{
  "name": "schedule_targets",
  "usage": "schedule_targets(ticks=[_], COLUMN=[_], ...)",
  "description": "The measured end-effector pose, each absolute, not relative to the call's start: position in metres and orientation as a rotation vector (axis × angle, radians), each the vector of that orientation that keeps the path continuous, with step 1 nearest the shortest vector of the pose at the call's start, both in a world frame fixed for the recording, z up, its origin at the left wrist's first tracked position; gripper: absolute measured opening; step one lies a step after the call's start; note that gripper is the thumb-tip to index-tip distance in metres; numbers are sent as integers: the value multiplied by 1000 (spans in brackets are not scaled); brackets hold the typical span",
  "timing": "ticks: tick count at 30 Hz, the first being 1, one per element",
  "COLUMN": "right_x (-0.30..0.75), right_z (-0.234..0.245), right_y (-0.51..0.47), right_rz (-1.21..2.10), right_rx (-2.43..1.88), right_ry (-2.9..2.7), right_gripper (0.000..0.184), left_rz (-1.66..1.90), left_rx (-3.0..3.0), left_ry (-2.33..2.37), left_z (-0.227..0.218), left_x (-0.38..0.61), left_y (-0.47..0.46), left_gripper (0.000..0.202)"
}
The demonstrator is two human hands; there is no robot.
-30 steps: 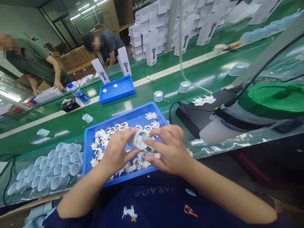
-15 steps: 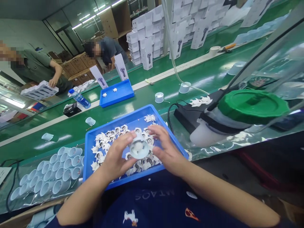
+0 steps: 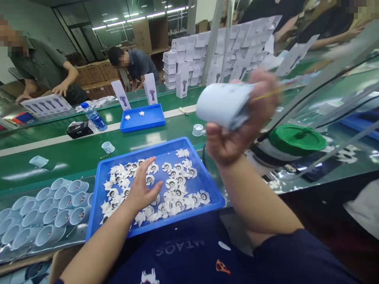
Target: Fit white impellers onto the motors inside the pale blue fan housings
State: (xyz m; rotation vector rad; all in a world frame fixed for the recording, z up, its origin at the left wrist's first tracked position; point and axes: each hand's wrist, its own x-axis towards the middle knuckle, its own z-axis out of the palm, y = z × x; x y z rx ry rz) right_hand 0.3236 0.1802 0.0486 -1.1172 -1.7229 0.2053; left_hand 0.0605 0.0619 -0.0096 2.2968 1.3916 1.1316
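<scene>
R hand gripped pale-blue cup; L hand hung over tray

Nearest, at lower L, a carton point(image 3: 56, 258) held more pale-blue cups, partly cut off. Next came the L hand point(image 3: 140, 191), thumb & fingers spread apart, nothing gripped, over the big blue tray point(image 3: 204, 173); couldn't tell if it touched the white fan wheels point(image 3: 177, 193) there, many w/ dark hubs up. The R hand point(image 3: 248, 130) was clamped on one pale-blue cup point(image 3: 222, 104), held on its side, aloft beyond the tray's R side. Both blurred; a yellow streak by the fingers was prob. a wire, & the cup's inside didn't show.

Step in hand, IMO: handling that one cup, w/ L hand free. Next move would call for a firm R grip, cup kept off the tray & wire not snagged.

L of tray, cups lay in rows point(image 3: 50, 235), mouths facing out; R of it stood a green-lidded jar point(image 3: 297, 138). Further off, on the green belt point(image 3: 79, 165): a few cups, a small blue tray point(image 3: 143, 127) w/ 2 fan wheels, a bottle point(image 3: 94, 116). Farthest: co-workers & stacked white boxes point(image 3: 195, 55).
</scene>
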Motion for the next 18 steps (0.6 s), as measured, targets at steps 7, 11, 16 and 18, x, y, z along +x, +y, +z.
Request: schedule_targets(ticks=[7, 11, 16, 18], right_x=[286, 301, 311, 308], right_z=[3, 26, 16, 4], right_y=[234, 225, 206, 205], right_rz=[137, 46, 119, 286], right_rx=[-1574, -1442, -1410, -1487], right_ry=[-2129, -2046, -1809, -1910], right_gripper=[45, 56, 57, 45], left_rz=[1009, 1001, 1067, 1078], left_rx=[2370, 2383, 2437, 2457], left_ry=[1387, 1353, 1315, 1296], left_z=[-12, -14, -10, -8], left_x=[61, 62, 64, 65], left_y=[57, 55, 55, 56], left_gripper=[54, 53, 51, 50])
